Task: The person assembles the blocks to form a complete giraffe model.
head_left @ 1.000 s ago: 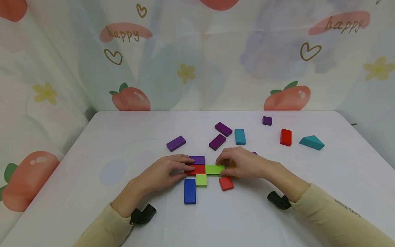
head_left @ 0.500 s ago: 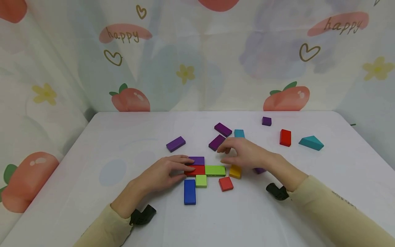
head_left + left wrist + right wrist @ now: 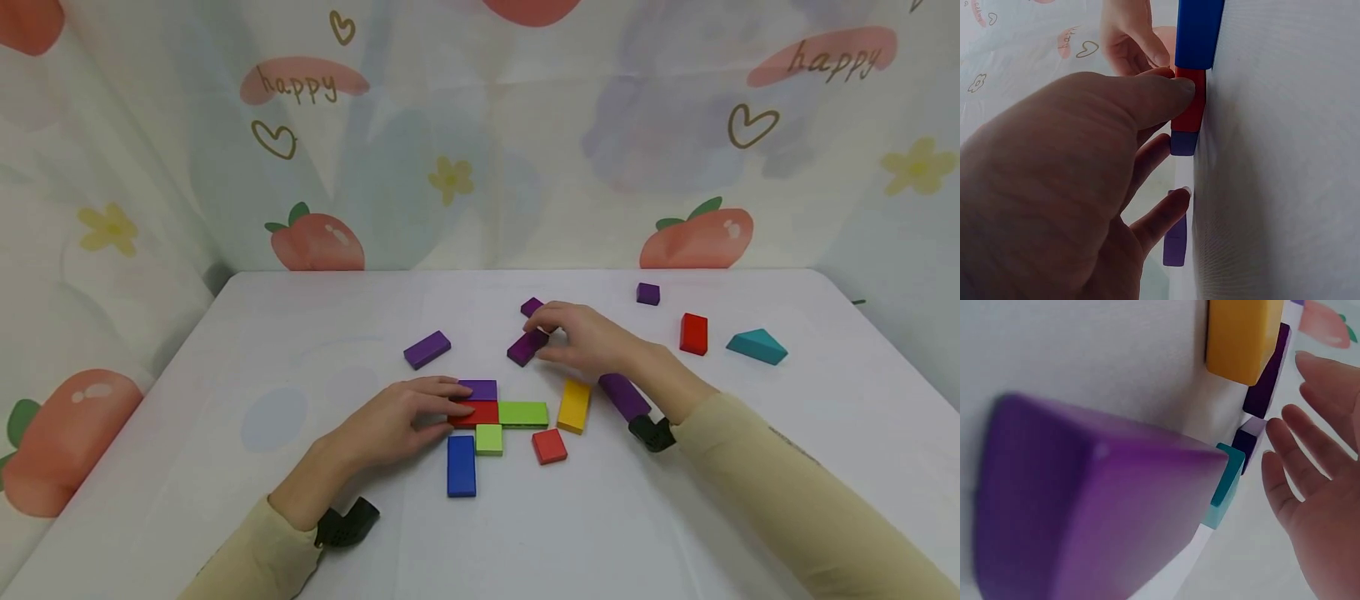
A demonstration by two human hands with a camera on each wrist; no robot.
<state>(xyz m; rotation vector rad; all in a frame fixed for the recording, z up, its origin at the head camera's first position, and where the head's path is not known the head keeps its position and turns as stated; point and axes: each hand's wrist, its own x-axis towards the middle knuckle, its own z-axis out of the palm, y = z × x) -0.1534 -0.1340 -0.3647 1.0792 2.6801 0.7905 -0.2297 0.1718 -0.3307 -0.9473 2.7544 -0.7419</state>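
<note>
My left hand (image 3: 382,421) touches the left end of a red block (image 3: 487,412) and the purple block (image 3: 482,390) behind it, its fingers fairly straight. Adjoining these are a long lime block (image 3: 523,414) and a square lime block (image 3: 489,439); a blue block (image 3: 461,467) lies in front. Loosely bent, my right hand (image 3: 592,337) hovers at a dark purple block (image 3: 522,350), thumb and fingertips spread around it without a visible grip. Another dark purple block (image 3: 531,307) lies just behind. A teal block (image 3: 1225,487) shows in the right wrist view but is hidden in the head view.
A yellow block (image 3: 573,407), a larger purple block (image 3: 618,395) and a small red block (image 3: 550,447) lie below the right hand. Farther right are a red block (image 3: 694,334), a teal wedge (image 3: 757,347) and a purple cube (image 3: 648,293). Another purple block (image 3: 427,350) lies back left.
The right hand has left the long lime block and moved back to the dark purple blocks, uncovering the yellow and larger purple blocks. The left hand stays in place.
</note>
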